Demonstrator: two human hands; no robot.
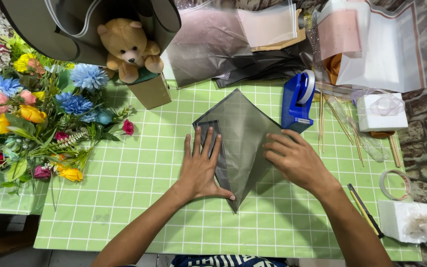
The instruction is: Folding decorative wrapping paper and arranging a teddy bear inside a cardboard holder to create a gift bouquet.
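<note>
Both hands lie palm-down with fingers spread flat, left hand (201, 165) and right hand (295, 159) pressing a folded grey translucent sheet (243, 133) just beside the blue tape dispenser (297, 101) on the bench (124, 198), its lower edges partly hidden underneath.

Grey sheet (245, 133), green checked tablecloth (124, 198), blue tape dispenser (296, 101)

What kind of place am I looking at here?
Probably a florist's or gift-wrapping craft table: a heap of colourful artificial flowers, a blue tape dispenser, and a grey translucent wrapping sheet folded under both hands.
</note>
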